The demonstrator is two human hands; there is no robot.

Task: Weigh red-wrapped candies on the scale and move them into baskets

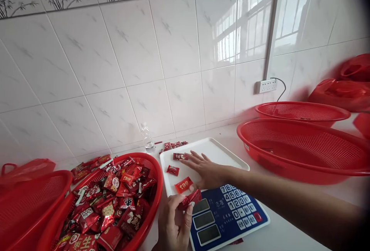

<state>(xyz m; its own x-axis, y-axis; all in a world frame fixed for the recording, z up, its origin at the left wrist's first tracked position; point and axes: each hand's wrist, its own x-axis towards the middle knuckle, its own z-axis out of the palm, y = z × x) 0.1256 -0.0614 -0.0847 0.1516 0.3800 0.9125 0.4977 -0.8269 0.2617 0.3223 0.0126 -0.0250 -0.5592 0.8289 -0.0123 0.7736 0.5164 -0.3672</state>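
My left hand (173, 224) is closed on red wrapped candy (193, 199) in front of the scale's display. My right hand (205, 170) reaches over the white tray (222, 152) of a digital scale (228, 220), fingers spread. Its fingertips are at a dark red candy (178, 156); whether they press on it I cannot tell. Also on the tray lie a small red candy (172, 170) and a bright red packet (184, 185), the latter close to my right thumb. Left of the scale stands a red basket (158, 189) heaped with wrapped candies (115, 193).
Large red baskets (300, 162) stand on the right, another red basket (31, 208) at the far left. Behind the scale are a clear bottle (148, 139) and several loose packets (173, 145). Red bags (343, 91) sit at the far right. A tiled wall (138, 50) bounds the counter.
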